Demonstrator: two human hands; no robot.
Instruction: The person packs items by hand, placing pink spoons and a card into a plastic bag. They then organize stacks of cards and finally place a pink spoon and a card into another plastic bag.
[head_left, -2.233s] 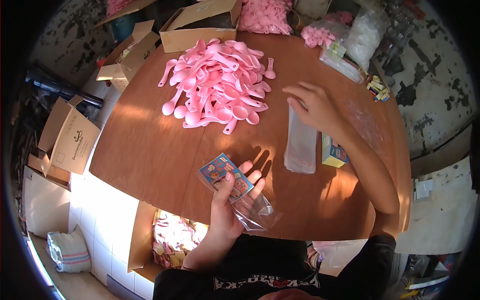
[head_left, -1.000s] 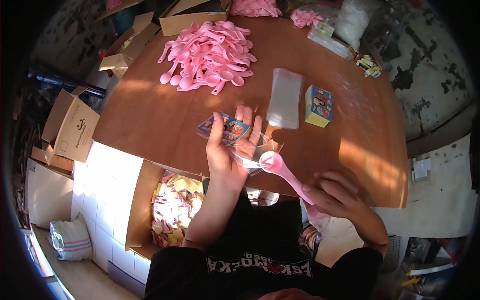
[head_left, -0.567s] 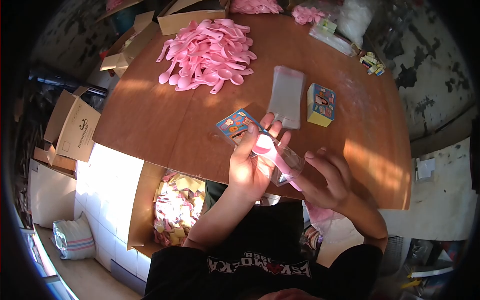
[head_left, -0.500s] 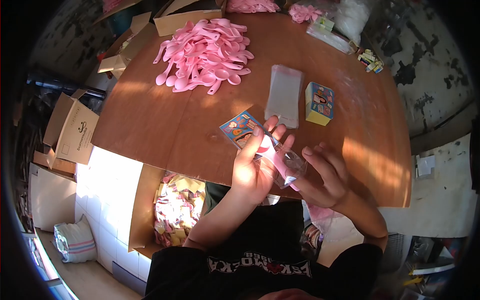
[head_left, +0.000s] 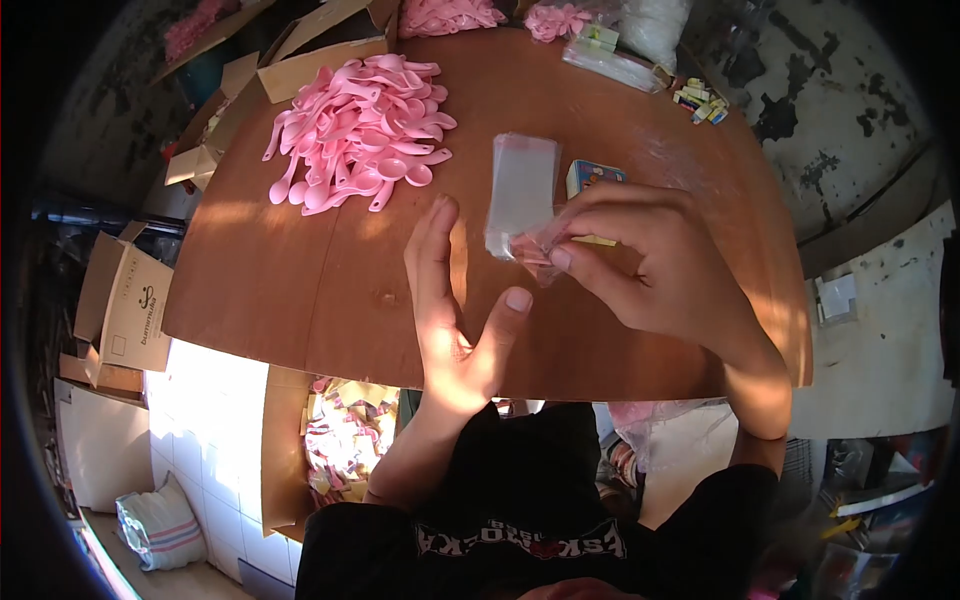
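My left hand (head_left: 455, 310) is raised over the front of the table with its fingers spread and nothing in it. My right hand (head_left: 640, 255) pinches a crumpled clear plastic bag (head_left: 540, 255) between thumb and fingers. That bag hangs at the near end of a flat stack of clear plastic bags (head_left: 525, 180). Behind my right hand stands a stack of blue and yellow printed cards (head_left: 592, 174), partly covered by the hand. A large heap of pink plastic spoons (head_left: 365, 130) lies at the far left of the table.
The brown table (head_left: 300, 290) has a curved far edge. Below its front edge, a cardboard box (head_left: 285, 440) holds many packed pieces. At the back are an open carton (head_left: 330, 55), pink bundles (head_left: 555, 20) and small boxes (head_left: 700, 100). Another carton (head_left: 135, 305) stands left.
The bagged pink spoon and the printed card have left my left hand, which has opened and moved left. My right hand has moved up to the bag stack and pinches a clear bag.
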